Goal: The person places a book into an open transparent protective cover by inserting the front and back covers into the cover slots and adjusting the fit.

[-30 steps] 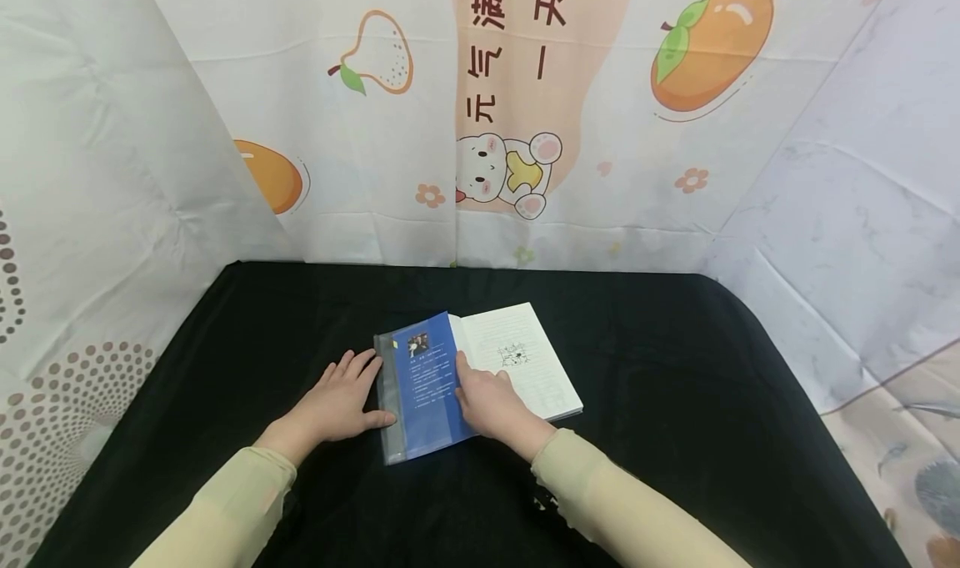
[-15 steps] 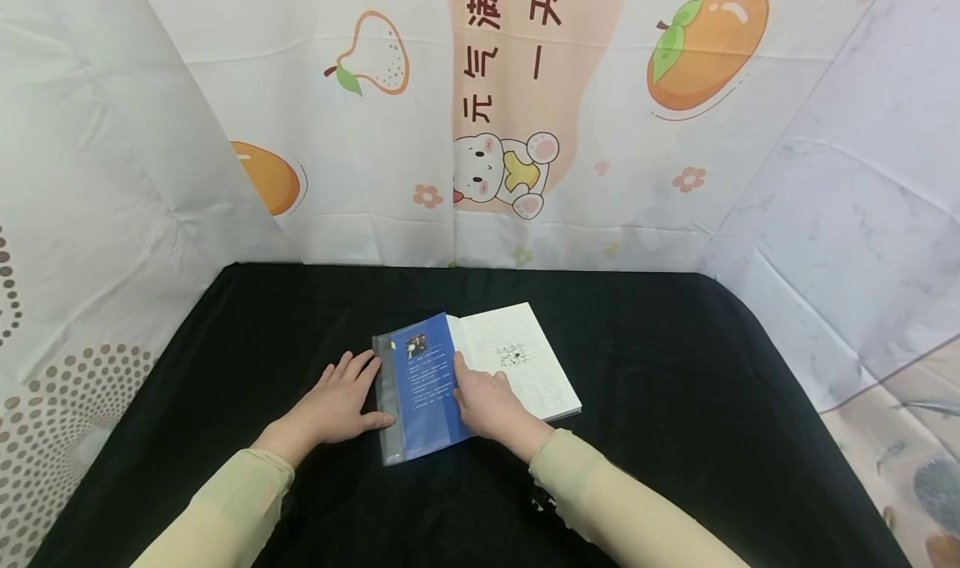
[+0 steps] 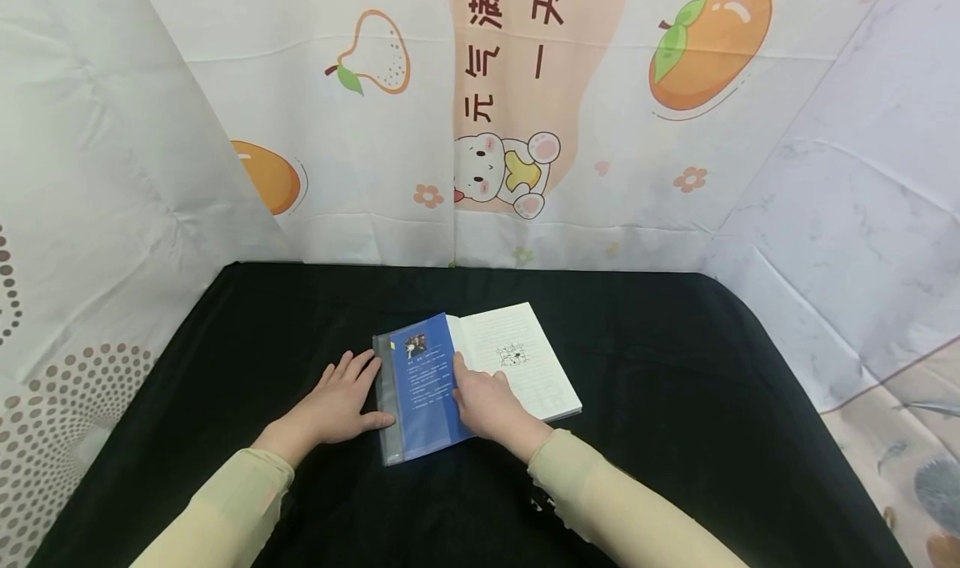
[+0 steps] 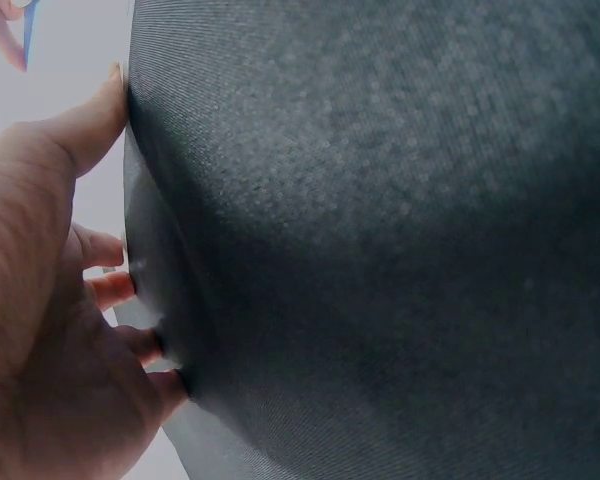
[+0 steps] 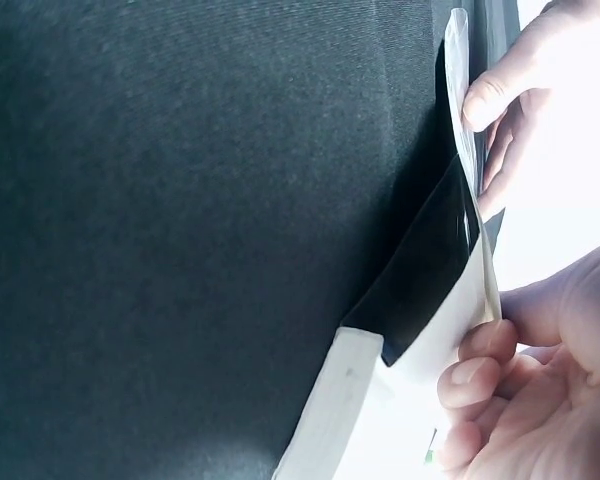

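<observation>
An open book lies tilted on the black cloth, its white page with a line drawing on the right. To its left spreads a blue cover flap with white print and a small photo, edged by a clear plastic sleeve. My left hand rests with spread fingers at the sleeve's outer edge, thumb on the plastic. My right hand pinches the flap's inner edge beside the page. In the right wrist view, curled fingers meet the flap's white underside, which stands raised from the cloth.
Black cloth covers the table around the book. White printed curtains hang behind the table and along both sides. Pale sleeves cover both forearms.
</observation>
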A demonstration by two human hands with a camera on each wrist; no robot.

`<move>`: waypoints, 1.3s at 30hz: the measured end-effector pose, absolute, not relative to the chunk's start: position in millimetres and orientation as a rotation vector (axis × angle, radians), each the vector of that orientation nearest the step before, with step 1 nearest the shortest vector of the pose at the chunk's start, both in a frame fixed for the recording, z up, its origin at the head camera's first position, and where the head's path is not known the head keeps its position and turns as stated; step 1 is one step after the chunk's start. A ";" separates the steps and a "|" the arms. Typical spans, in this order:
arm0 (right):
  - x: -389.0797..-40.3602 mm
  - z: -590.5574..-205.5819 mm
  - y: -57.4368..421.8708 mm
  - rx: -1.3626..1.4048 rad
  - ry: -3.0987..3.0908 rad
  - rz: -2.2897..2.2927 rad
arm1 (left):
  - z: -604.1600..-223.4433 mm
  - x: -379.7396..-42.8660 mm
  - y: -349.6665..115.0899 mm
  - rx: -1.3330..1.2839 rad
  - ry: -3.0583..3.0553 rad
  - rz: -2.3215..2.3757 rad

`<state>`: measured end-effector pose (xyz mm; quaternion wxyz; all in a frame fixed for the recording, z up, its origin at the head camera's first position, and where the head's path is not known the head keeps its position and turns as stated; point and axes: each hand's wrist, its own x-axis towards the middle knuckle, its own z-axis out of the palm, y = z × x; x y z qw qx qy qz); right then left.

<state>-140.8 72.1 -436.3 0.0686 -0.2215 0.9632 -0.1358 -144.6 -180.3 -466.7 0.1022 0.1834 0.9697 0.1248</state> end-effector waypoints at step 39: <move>-140.1 -438.1 63.7 -0.665 2.885 -0.392 | -465.6 -143.3 -181.2 0.582 2.872 0.344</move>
